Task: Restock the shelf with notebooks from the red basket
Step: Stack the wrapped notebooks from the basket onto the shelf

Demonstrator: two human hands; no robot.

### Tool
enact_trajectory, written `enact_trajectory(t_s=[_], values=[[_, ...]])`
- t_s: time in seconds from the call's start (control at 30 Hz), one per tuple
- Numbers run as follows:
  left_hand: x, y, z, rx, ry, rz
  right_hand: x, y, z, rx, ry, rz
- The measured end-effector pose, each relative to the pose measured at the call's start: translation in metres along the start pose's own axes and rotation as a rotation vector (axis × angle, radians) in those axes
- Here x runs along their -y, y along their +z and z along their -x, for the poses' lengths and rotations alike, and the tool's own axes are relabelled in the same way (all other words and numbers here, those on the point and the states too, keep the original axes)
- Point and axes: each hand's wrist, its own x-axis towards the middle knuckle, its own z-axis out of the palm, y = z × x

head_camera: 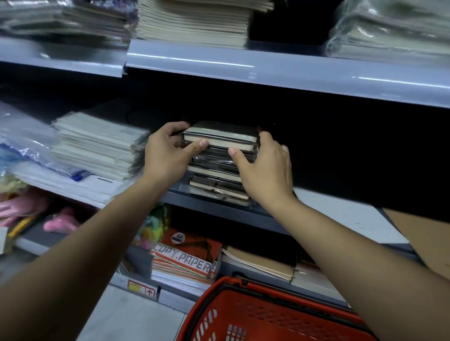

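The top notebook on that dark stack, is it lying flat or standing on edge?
Lying flat. The top notebook rests cover-up on the dark stack, page edges facing out, with the left hand and right hand gripping its ends.

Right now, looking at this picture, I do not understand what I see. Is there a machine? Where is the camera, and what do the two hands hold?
There is no machine. A person works with two bare hands, and the one picture comes from a camera worn on the head, looking forward and down. The left hand and the right hand grip the two ends of the top notebook on a stack of dark notebooks on the middle shelf. Left of it lies a pile of pale notebooks. Below, near the person, stands the red basket; what it holds I cannot tell. On a lower shelf lies a pack marked copy paper.
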Motion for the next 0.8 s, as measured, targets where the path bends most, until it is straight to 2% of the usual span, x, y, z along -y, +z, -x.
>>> enact_trajectory(t_s=[0.2, 0.5, 0.8], values=[[-0.002, -0.006, 0.008, -0.018, 0.048, -0.149, -0.001, -0.009, 0.004, 0.055, 0.015, -0.003], [-0.011, -0.024, 0.036, -0.057, 0.047, -0.183, -0.022, -0.033, 0.037, 0.083, 0.012, 0.008], [-0.021, -0.027, 0.087, 0.049, 0.028, -0.237, -0.043, -0.064, 0.083, 0.126, 0.017, -0.005]])
